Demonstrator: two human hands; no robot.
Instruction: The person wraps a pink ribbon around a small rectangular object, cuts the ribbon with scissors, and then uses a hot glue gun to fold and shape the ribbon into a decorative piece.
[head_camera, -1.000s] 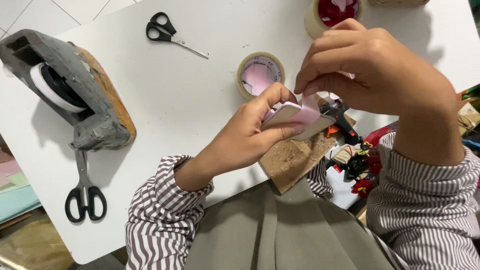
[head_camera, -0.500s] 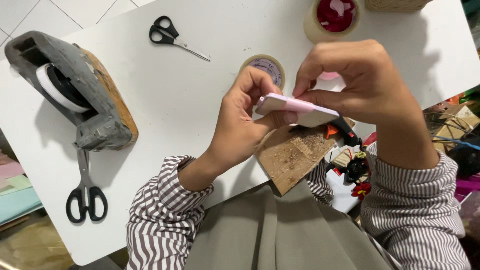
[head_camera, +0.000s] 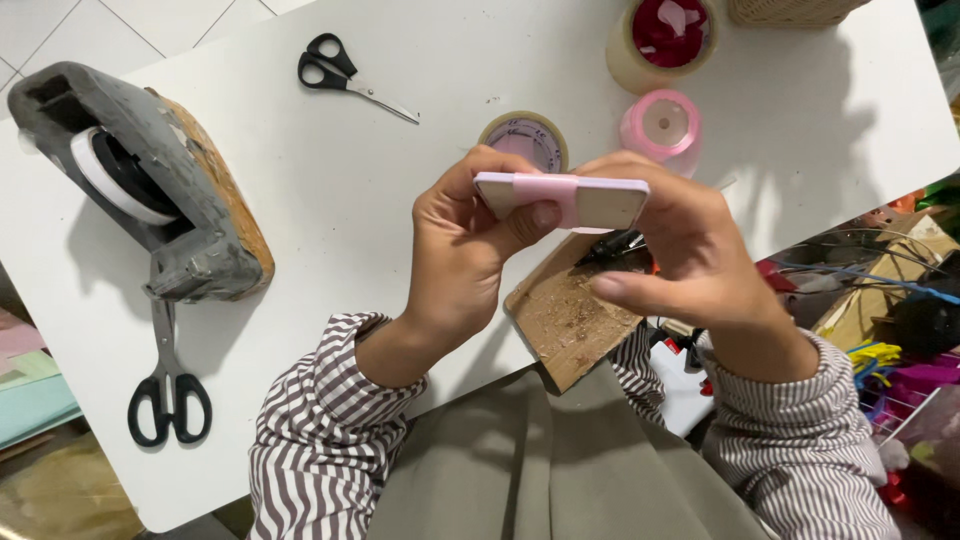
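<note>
White table (head_camera: 300, 150) bearing tape dispenser (head_camera: 150, 180), two scissors (head_camera: 345, 75), three rolls, one roll (head_camera: 660, 40) holding perhaps red scraps; above it, left hand (head_camera: 465, 250) and right hand (head_camera: 690, 250) pinching pink-banded card (head_camera: 560, 198).

The left hand (head_camera: 455, 265) is raised, wrist bent back, its fingers curled over the top of a small flat card and its thumb pressed on the card's near face. The right hand (head_camera: 690, 260) sits just beside it, fingers cupped behind the card's other end, index finger stretched leftward below.
</note>
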